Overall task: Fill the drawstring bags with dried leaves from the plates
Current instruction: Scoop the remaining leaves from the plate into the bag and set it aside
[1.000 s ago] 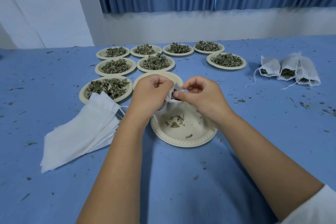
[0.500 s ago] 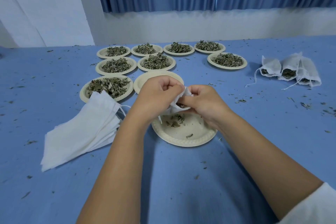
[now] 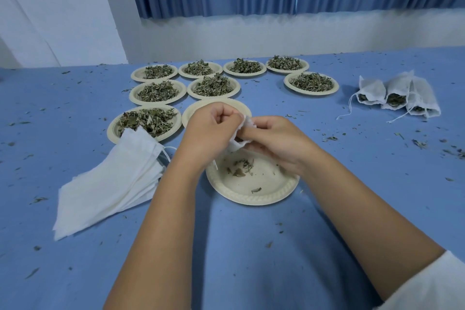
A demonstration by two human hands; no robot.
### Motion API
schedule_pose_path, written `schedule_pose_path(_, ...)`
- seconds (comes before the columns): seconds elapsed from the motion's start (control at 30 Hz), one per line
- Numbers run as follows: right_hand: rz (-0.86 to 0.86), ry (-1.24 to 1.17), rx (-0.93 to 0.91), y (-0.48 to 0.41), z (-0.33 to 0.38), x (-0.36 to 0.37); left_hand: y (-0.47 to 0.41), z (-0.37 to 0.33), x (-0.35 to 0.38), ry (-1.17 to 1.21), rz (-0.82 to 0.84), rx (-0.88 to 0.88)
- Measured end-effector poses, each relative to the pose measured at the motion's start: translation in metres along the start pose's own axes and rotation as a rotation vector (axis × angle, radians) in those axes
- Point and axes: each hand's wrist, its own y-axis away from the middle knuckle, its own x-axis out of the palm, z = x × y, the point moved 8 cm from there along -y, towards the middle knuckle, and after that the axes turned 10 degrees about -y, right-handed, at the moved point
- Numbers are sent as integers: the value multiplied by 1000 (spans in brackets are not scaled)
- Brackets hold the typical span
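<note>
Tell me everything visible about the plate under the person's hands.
The near plate is round, cream, paper-like, with a ribbed rim. It lies flat on the blue table, nearly empty: a few leaf scraps lie in it. Its far edge is hidden behind the left hand, the right hand and the white bag they hold above it.

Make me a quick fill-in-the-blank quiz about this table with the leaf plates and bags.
The left hand and right hand together hold one white ___ above the nearly empty plate. The filled bags at the right number ___. The stack of empty bags lies on the person's ___ side. The tablecloth is ___.
Missing words: bag; three; left; blue.
</note>
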Motion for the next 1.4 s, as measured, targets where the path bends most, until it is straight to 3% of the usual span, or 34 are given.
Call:
schedule_pose_path(0.1,76,20,16,2,1,0,-2,1,-5,-23,-36,8)
schedule_pose_path(0.23,-58,216,-98,4,7,-6,1,-3,0,-16,6,25)
schedule_pose_path(0.43,-190,286,-137,4,9,-9,3,-5,12,-31,132,36)
schedule_pose_path(0.53,-221,330,-154,2,8,-7,2,-3,11,-52,111,38)
schedule_pose_path(0.7,-53,282,-68,0,7,-1,-5,5,-7,-94,-86,27)
schedule_pose_path(0.8,-42,280,1,2,9,-10,-7,8,-14,-102,-152,20)
schedule_pose_path(0.9,-36,619,24,5,9,-18,-7,9,-20,-88,-213,25)
schedule_pose_path(0.97,32,933,21,7,4,-13,-8,10,-24,-84,-239,22)
schedule_pose_path(1.03,110,1088,30,8,-5,-4,-9,11,-25,-94,-244,20)
schedule_pose_path(1.4,203,1020,-124,12,-9,29,-10,10,-18,-109,-200,39)
